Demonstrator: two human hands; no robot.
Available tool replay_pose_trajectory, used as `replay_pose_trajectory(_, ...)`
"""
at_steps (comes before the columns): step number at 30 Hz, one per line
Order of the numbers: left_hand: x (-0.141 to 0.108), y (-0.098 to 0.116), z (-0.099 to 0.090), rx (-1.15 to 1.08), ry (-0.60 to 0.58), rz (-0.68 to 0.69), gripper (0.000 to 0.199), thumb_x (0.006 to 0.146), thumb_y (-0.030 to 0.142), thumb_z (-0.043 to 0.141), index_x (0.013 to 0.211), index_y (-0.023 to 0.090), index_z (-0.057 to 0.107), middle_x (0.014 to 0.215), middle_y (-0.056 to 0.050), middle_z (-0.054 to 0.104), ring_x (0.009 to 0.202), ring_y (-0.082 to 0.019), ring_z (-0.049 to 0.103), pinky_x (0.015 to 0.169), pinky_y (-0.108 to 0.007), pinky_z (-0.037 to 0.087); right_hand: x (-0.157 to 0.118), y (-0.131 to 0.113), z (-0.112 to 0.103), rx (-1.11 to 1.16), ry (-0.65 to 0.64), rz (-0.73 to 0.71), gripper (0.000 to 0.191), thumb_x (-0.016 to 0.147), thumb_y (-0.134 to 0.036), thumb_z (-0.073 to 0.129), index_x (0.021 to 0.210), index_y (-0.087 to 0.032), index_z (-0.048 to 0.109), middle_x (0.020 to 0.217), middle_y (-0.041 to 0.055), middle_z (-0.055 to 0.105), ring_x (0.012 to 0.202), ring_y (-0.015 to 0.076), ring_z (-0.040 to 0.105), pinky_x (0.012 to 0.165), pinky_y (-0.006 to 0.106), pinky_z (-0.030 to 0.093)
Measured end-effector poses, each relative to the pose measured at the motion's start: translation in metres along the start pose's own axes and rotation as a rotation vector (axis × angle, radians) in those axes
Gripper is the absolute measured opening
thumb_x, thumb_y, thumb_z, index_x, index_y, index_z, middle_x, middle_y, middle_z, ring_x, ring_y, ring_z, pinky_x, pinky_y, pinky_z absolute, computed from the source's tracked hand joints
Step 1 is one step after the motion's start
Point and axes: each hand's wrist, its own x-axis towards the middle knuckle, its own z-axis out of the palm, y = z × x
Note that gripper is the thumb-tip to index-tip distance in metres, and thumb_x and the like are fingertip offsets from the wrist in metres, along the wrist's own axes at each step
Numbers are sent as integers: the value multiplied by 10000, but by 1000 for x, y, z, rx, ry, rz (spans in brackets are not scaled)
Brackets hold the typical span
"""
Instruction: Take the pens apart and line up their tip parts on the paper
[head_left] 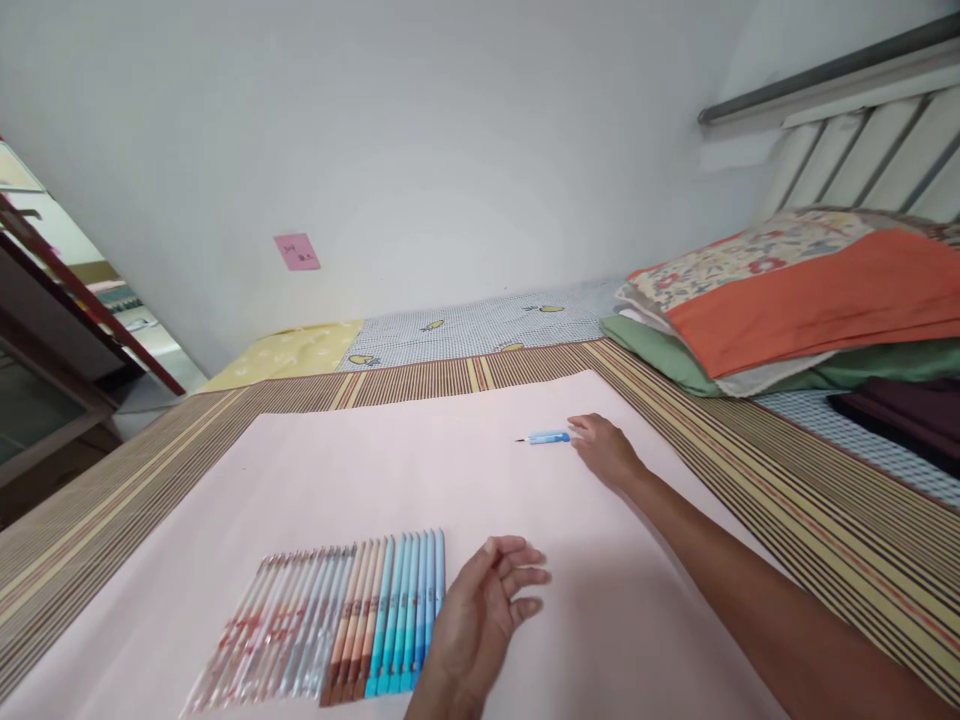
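Note:
A long row of pens (300,620) lies side by side on a pale pink sheet (360,460), clear and reddish ones at the left, then brown, turquoise and blue ones. My left hand (491,605) is beside the right end of the row, palm turned up, fingers apart and slightly curled, holding nothing. Farther off, a small blue and white pen (547,438) lies on the sheet, its dark tip pointing left. At its right end is my right hand (600,445), with fingers apart, near or just touching the pen but not gripped round it.
A striped mat (420,382) lies under the sheet. At the right are an orange floral pillow (810,290), green cloth (652,352) and dark folded cloth (900,415). A pink note (297,252) is on the wall behind. A doorway opens at the far left.

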Motion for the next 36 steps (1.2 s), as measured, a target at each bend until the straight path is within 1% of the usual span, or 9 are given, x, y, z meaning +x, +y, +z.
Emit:
replay_pose_trajectory(2,-2,-1,1,31,-44,8,323,948,416,642,1031,117,733,1108,-186,736,964,-264,705,733,-312,503,1,-4,2,-2,-7,-11,346,858,-158,626,1196,-199,683,1265,116,695,1192,275,644,1051,437,478)
replay_pose_trajectory(5,-3,-2,2,54,-74,17,325,951,419,637,1022,117,736,1104,-194,735,949,-262,704,730,-313,496,3,-8,8,9,-23,-30,410,841,-152,667,1246,-220,659,1276,100,693,1168,247,660,1015,397,503)
replay_pose_trajectory(8,-3,-1,2,54,-68,22,323,950,420,637,1017,120,736,1101,-198,735,944,-264,705,726,-314,490,5,-10,13,4,-37,-38,416,847,-126,655,1252,-224,650,1251,84,702,1124,220,670,979,361,511)
replay_pose_trajectory(11,-3,0,2,51,-63,30,322,951,416,630,1021,120,735,1105,-200,735,954,-270,703,731,-316,488,5,-10,16,-25,-42,-28,343,856,-113,627,1178,-220,681,1201,78,715,1101,237,658,971,382,495)
replay_pose_trajectory(15,-2,-1,2,53,-64,28,323,959,408,613,1030,118,735,1109,-198,735,946,-263,699,736,-314,491,4,-9,15,-45,-49,-33,300,871,-120,610,1137,-229,698,1182,69,717,1092,240,644,961,374,478)
replay_pose_trajectory(18,-2,-2,2,58,-62,23,316,954,403,618,1027,119,736,1106,-195,736,939,-258,698,733,-310,494,4,-10,13,-51,-53,-41,283,880,-115,588,1110,-231,705,1161,64,725,1061,229,650,924,353,485)
replay_pose_trajectory(26,-4,-3,4,67,-49,12,308,954,394,619,1017,119,743,1093,-192,738,926,-250,697,723,-302,496,5,-10,13,-52,-40,-77,317,865,-149,623,1165,-230,687,1165,73,710,1034,230,646,928,356,484)
replay_pose_trajectory(31,-3,-4,3,66,-52,7,316,966,392,601,1020,115,742,1095,-196,738,925,-251,699,726,-304,494,6,-9,14,-113,-64,-108,278,890,-138,597,1134,-221,700,1159,78,710,1064,238,636,925,359,477)
replay_pose_trajectory(36,-4,-4,3,61,-68,13,317,966,395,599,1024,117,740,1102,-195,736,933,-257,700,730,-308,492,8,-8,16,-139,-67,-101,242,909,-139,582,1101,-220,705,1142,75,710,1054,242,631,911,356,472)
